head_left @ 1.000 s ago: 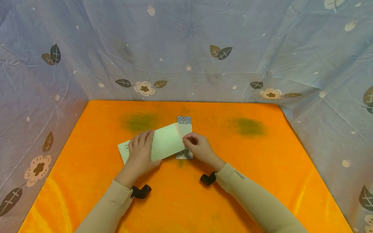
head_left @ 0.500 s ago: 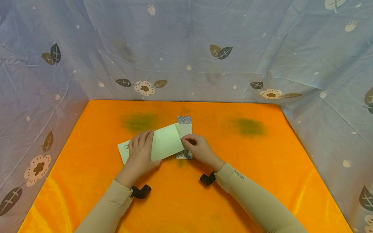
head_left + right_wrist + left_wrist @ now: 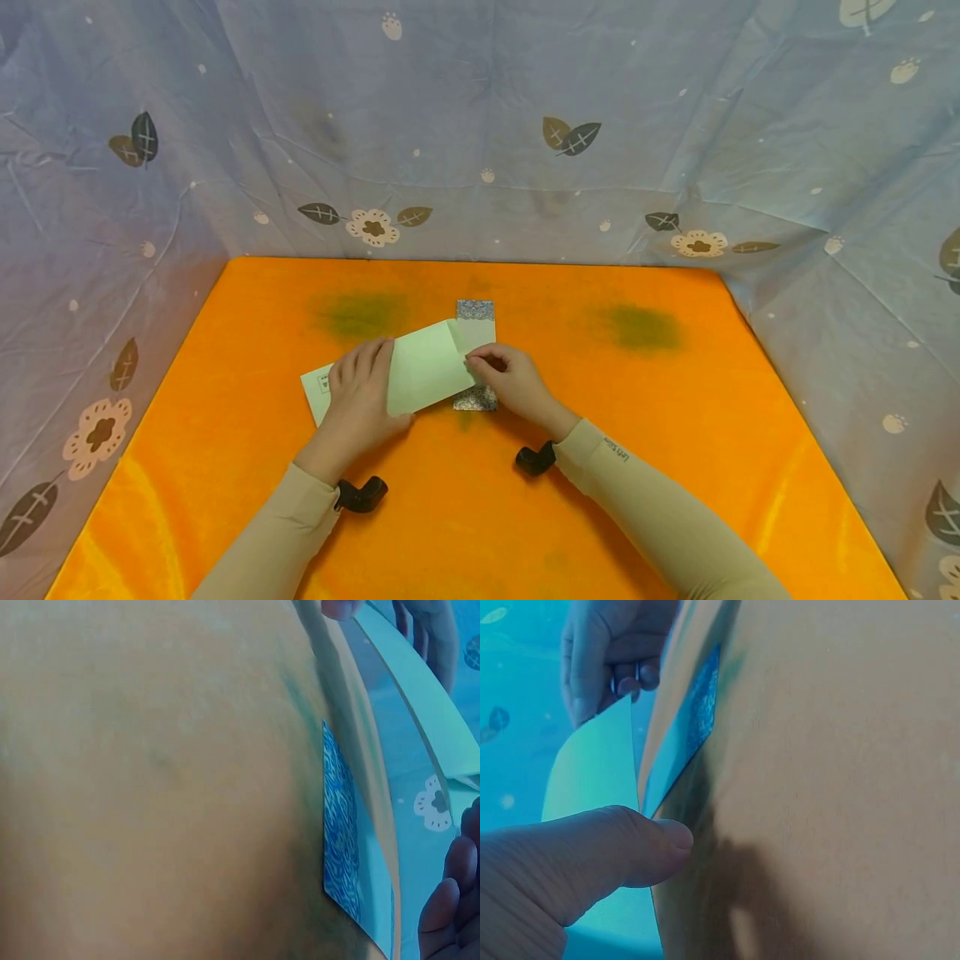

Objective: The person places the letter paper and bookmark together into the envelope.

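A pale green envelope (image 3: 429, 367) is held at a slant above the orange table, its printed box at the far left end. My left hand (image 3: 358, 396) grips it across the middle, thumb along the near edge and fingers over the far side. At its right end, the thumb and index finger of my right hand (image 3: 517, 383) pinch the edge of the flap (image 3: 460, 337). Under that end lies a card (image 3: 476, 310) with patterned bands at both ends, its middle partly covered. In the right wrist view the envelope (image 3: 420, 694) stands raised off the table.
The orange cloth-covered table (image 3: 637, 483) has two dark greenish patches. A grey-blue curtain (image 3: 480, 125) with leaves and flowers encloses its back and both sides. A black wrist camera mount (image 3: 363, 494) sits at the left cuff, another black mount (image 3: 536, 459) at the right.
The pinkish strip seen along the envelope's right end is gone from sight, and a folded pale flap shows there. My right fingers have shifted slightly left; the left hand has barely moved.
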Motion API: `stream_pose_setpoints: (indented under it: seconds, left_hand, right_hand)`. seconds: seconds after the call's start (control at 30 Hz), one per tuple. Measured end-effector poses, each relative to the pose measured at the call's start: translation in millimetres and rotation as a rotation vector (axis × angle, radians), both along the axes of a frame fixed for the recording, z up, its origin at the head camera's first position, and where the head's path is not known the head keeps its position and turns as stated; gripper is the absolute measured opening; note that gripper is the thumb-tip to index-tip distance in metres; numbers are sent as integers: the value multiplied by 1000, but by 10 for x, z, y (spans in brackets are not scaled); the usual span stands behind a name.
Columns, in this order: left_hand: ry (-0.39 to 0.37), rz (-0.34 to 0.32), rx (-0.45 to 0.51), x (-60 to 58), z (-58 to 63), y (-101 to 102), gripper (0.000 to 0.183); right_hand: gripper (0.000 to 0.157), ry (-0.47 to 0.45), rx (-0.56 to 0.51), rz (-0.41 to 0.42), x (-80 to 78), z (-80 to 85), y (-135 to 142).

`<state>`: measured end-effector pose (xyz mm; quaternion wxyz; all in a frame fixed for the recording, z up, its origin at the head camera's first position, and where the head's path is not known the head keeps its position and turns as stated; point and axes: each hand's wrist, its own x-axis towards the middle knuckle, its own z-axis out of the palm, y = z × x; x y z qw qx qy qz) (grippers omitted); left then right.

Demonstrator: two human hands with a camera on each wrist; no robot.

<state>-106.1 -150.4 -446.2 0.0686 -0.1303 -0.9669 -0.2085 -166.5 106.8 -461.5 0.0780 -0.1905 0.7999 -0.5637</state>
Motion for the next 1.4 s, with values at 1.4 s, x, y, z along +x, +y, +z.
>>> stream_pose_setpoints:
  seconds: [1.4]
  left_hand:
    - [-40, 25, -32, 26, -76, -126, 113]
  right_hand:
    - [54, -47, 437, -397, -346, -88, -39]
